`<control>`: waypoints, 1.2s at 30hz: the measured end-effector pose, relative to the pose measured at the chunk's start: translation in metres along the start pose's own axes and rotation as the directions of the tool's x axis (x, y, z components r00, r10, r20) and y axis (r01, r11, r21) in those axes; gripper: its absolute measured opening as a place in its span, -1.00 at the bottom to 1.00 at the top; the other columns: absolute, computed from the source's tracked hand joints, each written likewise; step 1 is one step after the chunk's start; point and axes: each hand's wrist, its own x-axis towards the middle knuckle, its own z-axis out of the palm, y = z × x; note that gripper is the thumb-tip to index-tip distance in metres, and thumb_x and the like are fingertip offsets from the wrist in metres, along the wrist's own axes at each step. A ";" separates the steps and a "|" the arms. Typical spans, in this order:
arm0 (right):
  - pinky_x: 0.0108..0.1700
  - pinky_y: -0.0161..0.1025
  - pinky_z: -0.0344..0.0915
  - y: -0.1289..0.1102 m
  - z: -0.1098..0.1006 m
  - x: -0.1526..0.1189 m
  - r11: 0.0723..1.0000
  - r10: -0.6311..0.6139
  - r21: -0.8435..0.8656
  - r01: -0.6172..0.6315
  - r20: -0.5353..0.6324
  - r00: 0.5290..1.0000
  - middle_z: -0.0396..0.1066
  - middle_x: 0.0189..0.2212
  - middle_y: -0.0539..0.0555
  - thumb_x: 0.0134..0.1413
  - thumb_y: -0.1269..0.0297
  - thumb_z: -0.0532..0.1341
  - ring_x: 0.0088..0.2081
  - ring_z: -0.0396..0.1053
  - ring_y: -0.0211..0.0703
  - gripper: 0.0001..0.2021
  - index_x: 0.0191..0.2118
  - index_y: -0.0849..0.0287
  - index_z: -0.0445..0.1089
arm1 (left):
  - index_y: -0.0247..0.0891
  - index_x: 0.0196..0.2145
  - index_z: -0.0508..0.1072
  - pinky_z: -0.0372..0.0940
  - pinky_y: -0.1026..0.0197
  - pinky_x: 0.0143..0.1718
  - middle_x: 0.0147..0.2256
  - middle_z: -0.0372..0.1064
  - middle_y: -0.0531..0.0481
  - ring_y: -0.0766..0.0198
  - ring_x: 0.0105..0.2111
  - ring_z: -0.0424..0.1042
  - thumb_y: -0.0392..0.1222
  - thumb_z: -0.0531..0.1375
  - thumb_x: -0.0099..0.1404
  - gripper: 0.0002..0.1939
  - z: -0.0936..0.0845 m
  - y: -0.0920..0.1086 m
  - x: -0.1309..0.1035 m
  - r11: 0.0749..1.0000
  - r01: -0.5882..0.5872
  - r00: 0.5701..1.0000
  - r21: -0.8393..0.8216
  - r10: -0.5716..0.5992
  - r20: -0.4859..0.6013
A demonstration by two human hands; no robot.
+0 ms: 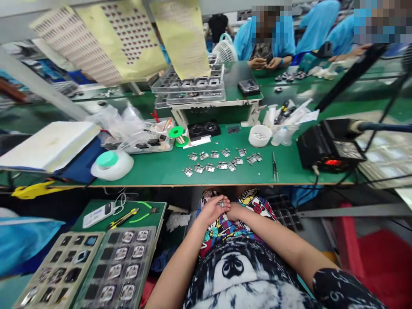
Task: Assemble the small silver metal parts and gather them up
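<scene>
Above my lap, just below the front edge of the green workbench point(174, 178), my two hands are close together. My left hand point(213, 209) is turned palm up with its fingers curled round a small silver metal part point(220, 203). Against its fingertips rests my right hand point(235, 212), whose fingers are mostly hidden, so its grip is unclear. Several similar small metal parts point(222, 165) lie in two loose rows on the bench ahead. To their right, tweezers point(274, 166) lie pointing away from me.
A soldering station point(331, 148) with a lit display stands at right. A white round tub point(259, 136) and solder spool point(179, 136) sit farther back. At left are a green-capped bottle point(112, 165) and, lower, trays of parts point(119, 257). Co-workers sit opposite.
</scene>
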 end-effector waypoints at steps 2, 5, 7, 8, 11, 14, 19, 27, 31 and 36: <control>0.08 0.01 0.54 -0.007 -0.005 -0.014 0.999 0.009 -0.043 -0.007 0.038 0.999 0.48 0.08 0.16 0.43 0.11 0.33 0.03 0.51 -0.02 -0.69 0.12 0.19 0.47 | -0.39 -0.17 0.55 0.51 0.16 -0.22 -0.23 0.58 -0.20 0.18 -0.31 0.60 -0.18 0.24 0.49 -0.81 0.003 -0.002 -0.007 1.000 -0.010 1.000 0.010 0.010 -0.018; 0.10 0.02 0.53 -0.018 -0.015 -0.041 0.995 0.014 -0.095 -0.013 0.009 1.000 0.49 0.06 0.15 0.43 0.11 0.33 0.03 0.51 -0.01 -0.70 0.09 0.21 0.48 | -0.38 -0.19 0.52 0.53 0.17 -0.22 -0.24 0.58 -0.19 0.21 -0.33 0.61 -0.17 0.22 0.52 -0.80 0.011 -0.001 -0.018 0.999 -0.019 0.998 0.030 0.020 -0.061; 0.09 0.02 0.51 -0.024 -0.028 -0.064 0.992 0.002 -0.122 -0.007 -0.047 0.999 0.51 0.00 0.15 0.44 0.13 0.32 0.00 0.52 -0.03 -0.72 0.04 0.25 0.50 | -0.40 -0.19 0.51 0.54 0.18 -0.23 -0.22 0.59 -0.24 0.20 -0.33 0.61 -0.16 0.23 0.52 -0.79 0.021 0.005 -0.031 0.999 -0.015 0.996 0.052 0.019 -0.083; 0.06 -0.01 0.50 -0.028 -0.037 -0.076 0.991 -0.016 -0.135 0.006 -0.075 0.997 0.53 -0.04 0.16 0.44 0.17 0.30 -0.03 0.53 -0.03 -0.76 0.01 0.27 0.51 | -0.42 -0.19 0.51 0.55 0.17 -0.24 -0.21 0.60 -0.27 0.19 -0.33 0.62 -0.15 0.24 0.51 -0.78 0.029 0.011 -0.040 0.998 -0.009 0.996 0.063 0.015 -0.085; -0.10 -0.13 0.41 -0.039 -0.080 -0.122 0.978 -0.141 -0.172 0.119 -0.121 0.983 0.58 -0.21 0.20 0.38 0.30 0.27 -0.17 0.53 -0.01 -0.83 -0.15 0.29 0.58 | -0.46 -0.16 0.54 0.57 0.13 -0.26 -0.14 0.59 -0.36 0.13 -0.32 0.63 -0.12 0.28 0.48 -0.73 0.060 0.041 -0.075 0.995 -0.022 0.999 0.097 0.025 -0.030; -0.23 -0.22 0.28 -0.051 -0.145 -0.173 0.930 -0.341 -0.183 0.319 -0.106 0.934 0.58 -0.32 0.06 0.32 0.21 0.31 -0.31 0.46 -0.14 -0.84 -0.23 0.16 0.59 | -0.43 -0.12 0.56 0.58 0.14 -0.22 -0.13 0.60 -0.31 0.16 -0.30 0.63 -0.09 0.27 0.49 -0.73 0.103 0.088 -0.107 0.988 -0.112 0.992 0.108 0.105 0.073; -0.27 -0.29 0.21 -0.059 -0.266 -0.196 0.823 -0.530 -0.136 0.551 -0.532 0.661 0.49 -0.39 -0.04 0.40 0.31 0.23 -0.38 0.35 -0.25 -0.84 -0.24 0.14 0.54 | -0.41 -0.19 0.57 0.58 0.10 -0.10 -0.16 0.60 -0.29 0.11 -0.19 0.65 -0.05 0.18 0.54 -0.67 0.163 0.182 -0.088 0.959 -0.277 0.957 0.063 0.270 0.105; 0.05 0.12 0.37 -0.017 -0.339 -0.090 0.860 -0.509 -0.495 0.120 -0.834 0.213 0.43 -0.02 0.31 0.27 0.07 0.43 0.01 0.35 0.20 -0.64 -0.01 0.25 0.53 | -0.44 -0.08 0.54 0.58 0.00 -0.17 -0.26 0.58 -0.32 0.02 -0.22 0.64 0.19 0.03 0.57 -0.42 0.206 0.280 0.023 0.971 -0.227 0.947 0.078 0.201 0.249; 0.14 0.19 0.36 -0.006 -0.337 -0.071 0.876 -0.482 -0.475 0.081 -0.865 0.139 0.42 0.06 0.32 0.31 0.13 0.38 0.13 0.33 0.26 -0.73 -0.04 0.23 0.55 | -0.41 -0.05 0.53 0.57 0.02 -0.20 -0.30 0.56 -0.26 0.05 -0.28 0.62 0.20 0.05 0.57 -0.44 0.209 0.291 0.043 0.978 -0.187 0.944 0.097 0.151 0.293; 0.16 0.27 0.38 -0.004 -0.334 -0.060 0.881 -0.467 -0.452 0.139 -0.878 0.105 0.41 0.13 0.33 0.29 0.14 0.39 0.18 0.33 0.30 -0.74 -0.03 0.20 0.55 | -0.40 -0.03 0.54 0.55 0.07 -0.20 -0.29 0.56 -0.21 0.08 -0.27 0.62 0.16 0.01 0.60 -0.46 0.204 0.288 0.044 0.986 -0.147 0.935 0.082 0.111 0.337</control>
